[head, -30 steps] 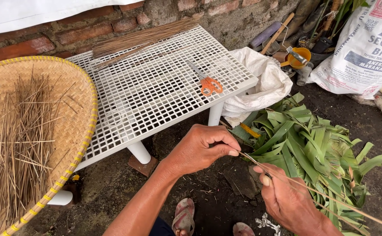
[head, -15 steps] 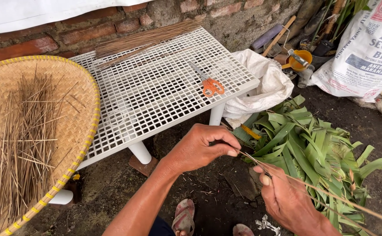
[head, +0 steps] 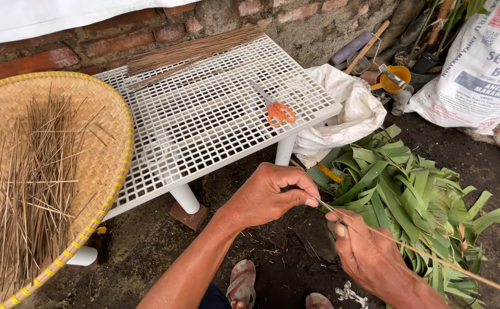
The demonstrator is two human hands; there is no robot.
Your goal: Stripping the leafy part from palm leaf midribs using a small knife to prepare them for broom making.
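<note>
**Both hands closed on a thin leaf rib**

The left hand (head: pixel 270 194) has its grip drawn together, thumb and fingertips pinched on the near end of a thin, pale leaf rib (head: pixel 433 258). The right hand (head: pixel 370 254) sits just beside it, lower and toward the camera, its fingers curled shut around the same rib; what may be a small blade shows by the thumb, but it is too small to tell. From the two hands the rib runs out straight toward the lower right edge of the view, passing over a heap of green leaf strips (head: pixel 410 200) that lies on the dirt ground.

Left of the hands stands a white grid surface (head: pixel 204 120), carrying orange-handled scissors (head: pixel 278 111) and, along its far edge by the brick wall, a bundle of brown sticks (head: pixel 195 50). A round woven tray (head: pixel 110 131) with a yellow-trimmed rim holds many loose sticks. A white sack (head: pixel 353 103) lies behind the leaves.
</note>
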